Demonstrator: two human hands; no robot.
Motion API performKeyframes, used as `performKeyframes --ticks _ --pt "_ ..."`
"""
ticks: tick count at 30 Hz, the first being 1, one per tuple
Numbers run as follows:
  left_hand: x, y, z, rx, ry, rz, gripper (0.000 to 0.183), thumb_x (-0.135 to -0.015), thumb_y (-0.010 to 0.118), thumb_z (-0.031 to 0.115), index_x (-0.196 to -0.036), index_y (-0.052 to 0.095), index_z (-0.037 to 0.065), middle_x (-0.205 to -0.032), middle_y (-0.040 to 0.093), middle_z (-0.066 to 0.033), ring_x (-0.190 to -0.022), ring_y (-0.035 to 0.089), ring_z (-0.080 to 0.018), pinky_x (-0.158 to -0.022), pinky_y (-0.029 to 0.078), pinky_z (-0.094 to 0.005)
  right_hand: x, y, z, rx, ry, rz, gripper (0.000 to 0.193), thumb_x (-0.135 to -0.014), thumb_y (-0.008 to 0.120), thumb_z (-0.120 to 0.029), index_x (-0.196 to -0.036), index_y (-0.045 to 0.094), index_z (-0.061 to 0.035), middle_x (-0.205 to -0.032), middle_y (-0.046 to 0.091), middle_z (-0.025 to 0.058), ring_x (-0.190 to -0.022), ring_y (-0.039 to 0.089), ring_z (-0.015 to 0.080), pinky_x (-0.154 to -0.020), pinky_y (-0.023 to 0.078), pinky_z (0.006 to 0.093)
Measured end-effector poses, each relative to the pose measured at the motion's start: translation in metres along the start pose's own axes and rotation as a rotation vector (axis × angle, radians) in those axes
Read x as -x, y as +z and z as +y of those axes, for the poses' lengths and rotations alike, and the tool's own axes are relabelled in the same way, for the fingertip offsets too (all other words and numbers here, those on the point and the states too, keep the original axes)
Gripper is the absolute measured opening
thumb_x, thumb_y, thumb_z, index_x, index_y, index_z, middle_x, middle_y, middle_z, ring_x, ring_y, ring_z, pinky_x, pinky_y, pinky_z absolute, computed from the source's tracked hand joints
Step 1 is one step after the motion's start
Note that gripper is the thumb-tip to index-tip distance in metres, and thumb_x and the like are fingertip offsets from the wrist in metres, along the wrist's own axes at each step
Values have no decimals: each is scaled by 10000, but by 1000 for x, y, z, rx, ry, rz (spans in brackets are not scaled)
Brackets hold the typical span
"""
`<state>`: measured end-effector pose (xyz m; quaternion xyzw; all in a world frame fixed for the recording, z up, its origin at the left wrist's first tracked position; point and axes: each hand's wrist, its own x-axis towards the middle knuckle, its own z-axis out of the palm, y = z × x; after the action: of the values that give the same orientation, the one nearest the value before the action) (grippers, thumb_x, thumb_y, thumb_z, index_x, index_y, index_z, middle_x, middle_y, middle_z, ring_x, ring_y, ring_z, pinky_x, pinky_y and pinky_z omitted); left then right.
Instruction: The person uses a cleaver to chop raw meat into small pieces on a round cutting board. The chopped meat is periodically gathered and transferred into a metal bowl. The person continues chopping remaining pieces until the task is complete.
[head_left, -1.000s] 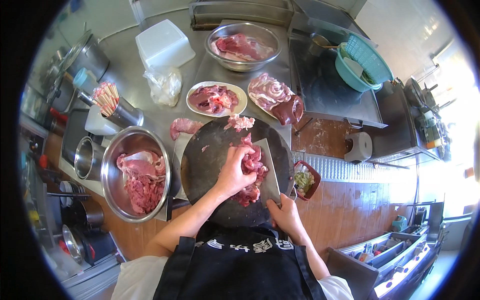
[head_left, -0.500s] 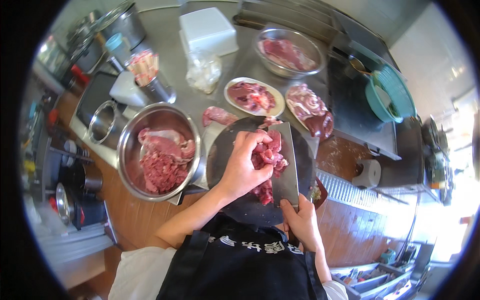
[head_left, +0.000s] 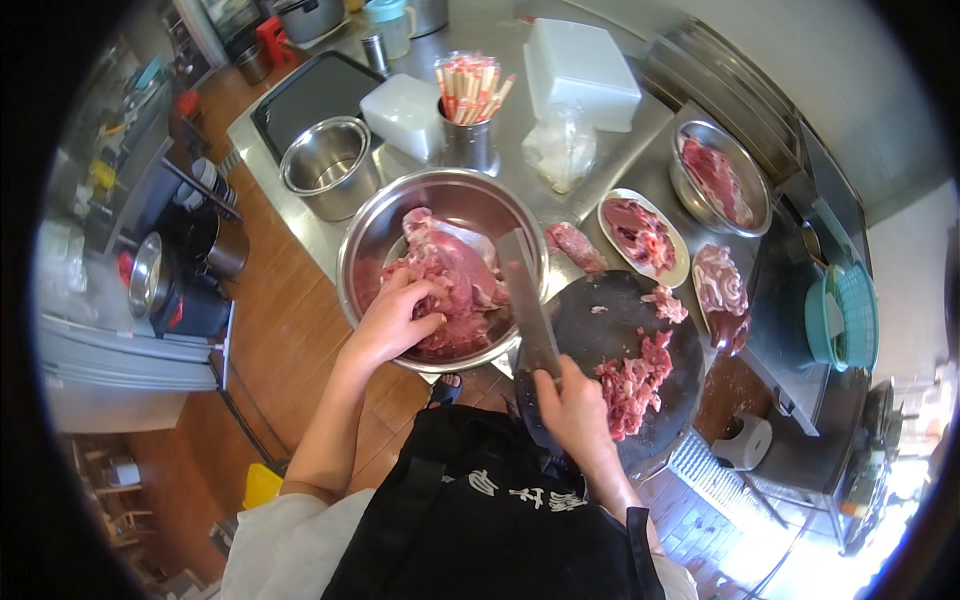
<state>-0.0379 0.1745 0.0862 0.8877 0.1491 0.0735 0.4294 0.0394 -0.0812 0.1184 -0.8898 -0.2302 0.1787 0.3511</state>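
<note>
My left hand (head_left: 393, 322) is in the large steel bowl (head_left: 352, 225), its fingers and thumb curled around some raw meat. Beneath and beside it lie chopped meat and a larger pink piece of meat (head_left: 462, 255). My right hand (head_left: 575, 408) grips the handle of a cleaver (head_left: 532, 315), whose blade is tilted up over the bowl's right rim and the board's left edge. On the round dark chopping board (head_left: 570, 320) a strip of chopped meat (head_left: 637, 385) lies to the right of the cleaver, with a smaller bit (head_left: 665, 303) farther back.
Behind the board are a meat chunk (head_left: 575, 247), an oval plate (head_left: 683, 262) of meat, more meat (head_left: 720, 285) and a steel bowl (head_left: 765, 205) holding a slab. A chopstick holder (head_left: 468, 148), plastic bag (head_left: 560, 155) and steel pot (head_left: 335, 192) stand beyond the large bowl.
My left hand has moved left from the board into the large bowl. The cleaver has come left too, off the chopped meat. My view has shifted left.
</note>
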Motion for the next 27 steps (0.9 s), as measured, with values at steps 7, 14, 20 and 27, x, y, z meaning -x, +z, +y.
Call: performKeyframes --ticks 7,14,20,27 --pt "-13 9 -15 -254 105 190 221 -718 743 132 -923 661 121 -1129 503 -120 -1069 498 -318 -899 432 -399 10 -8 24 -197 130 -26 220 -891 598 -185 -953 572 24 -689 632 232 -654 648 388 -564 481 423" --pt "-42 11 0 -356 246 42 258 -661 764 126 -895 663 92 -1148 507 -99 -1113 486 -307 -868 421 -443 35 -5 23 -278 202 -37 209 -893 613 -174 -938 577 27 -574 580 175 -467 563 226 -471 404 357" --pt "-61 6 -17 -1 135 -42 123 -763 713 125 -859 678 56 -842 595 -88 -837 592 -229 -739 459 -346 41 -2 26 -288 222 24 196 -888 615 -161 -934 576 26 -561 571 167 -472 569 223 -470 408 354" --pt "-60 -15 -21 681 -246 -97 119 -906 634 162 -932 624 46 -819 616 14 -743 548 -60 -643 410 -212 42 -2 20 -362 301 28 187 -897 609 -156 -932 570 24 -558 590 139 -449 568 171 -448 415 328"
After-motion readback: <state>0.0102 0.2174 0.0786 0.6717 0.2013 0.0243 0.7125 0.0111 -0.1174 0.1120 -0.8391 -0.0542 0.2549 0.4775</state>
